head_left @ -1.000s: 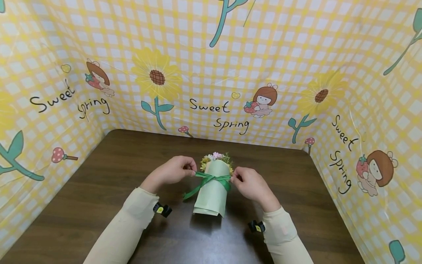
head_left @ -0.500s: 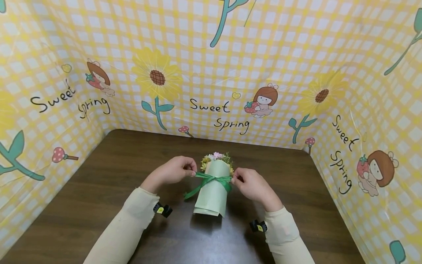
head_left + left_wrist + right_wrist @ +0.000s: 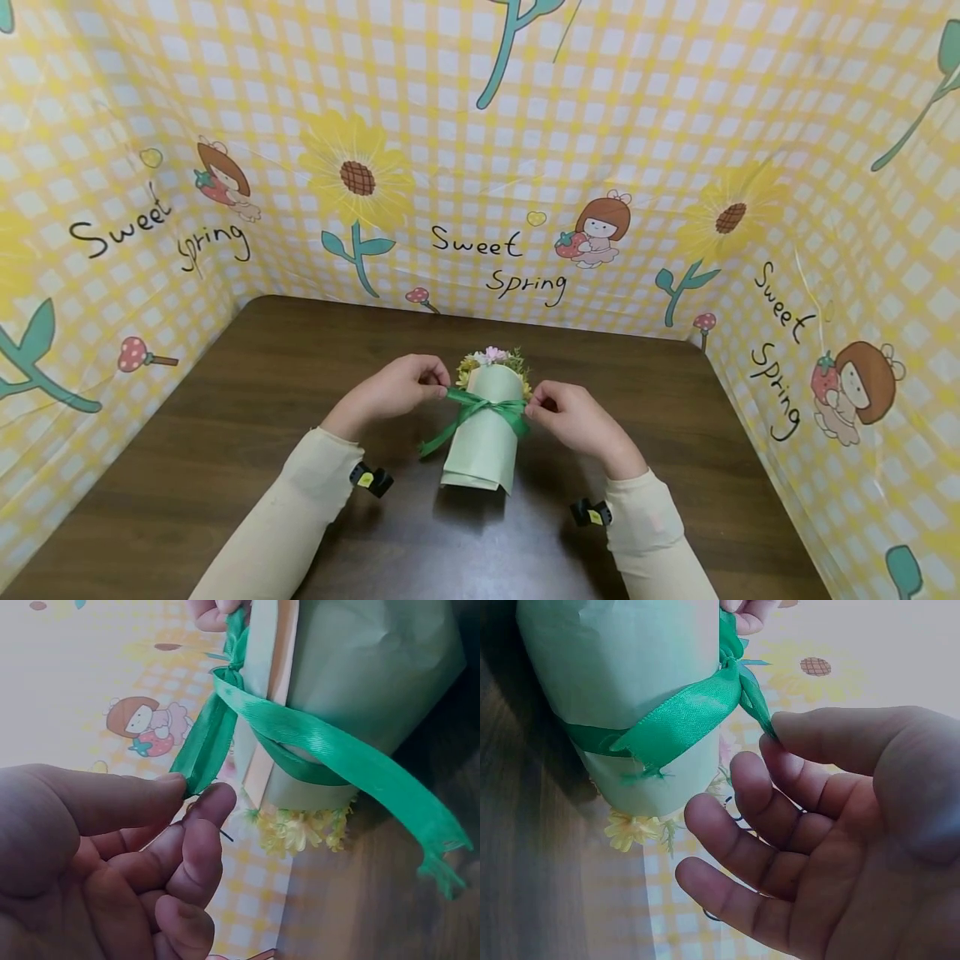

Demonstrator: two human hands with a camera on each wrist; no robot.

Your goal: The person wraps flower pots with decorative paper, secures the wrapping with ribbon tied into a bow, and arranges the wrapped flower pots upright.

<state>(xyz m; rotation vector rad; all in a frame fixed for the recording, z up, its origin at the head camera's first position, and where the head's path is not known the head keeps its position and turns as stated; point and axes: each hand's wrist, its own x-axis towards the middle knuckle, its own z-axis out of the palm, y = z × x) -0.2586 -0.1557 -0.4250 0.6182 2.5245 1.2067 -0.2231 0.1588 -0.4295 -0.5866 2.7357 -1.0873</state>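
A bouquet wrapped in pale green paper [image 3: 483, 450] lies on the table, its pink, white and yellow flowers [image 3: 491, 357] at the far end. Round its middle runs a green ribbon [image 3: 480, 406], knotted on top with loops to both sides. My left hand [image 3: 401, 386] pinches the left loop between thumb and index finger, as the left wrist view shows. On the other side my right hand [image 3: 573, 419] pinches the right loop between thumb and index finger, its other fingers loosely bent. Frayed ribbon tails [image 3: 442, 855] hang down at either side.
The dark brown wooden table [image 3: 300, 333] spreads around the bouquet. A yellow checked cloth [image 3: 480, 167] with printed sunflowers and figures hangs along the back and both sides. Each wrist carries a small black device, such as the left one [image 3: 371, 479].
Both hands keep their pinch on the ribbon. The left hand has shifted very slightly to the right, and the right wrist has moved slightly outward. The bouquet stays almost in place.
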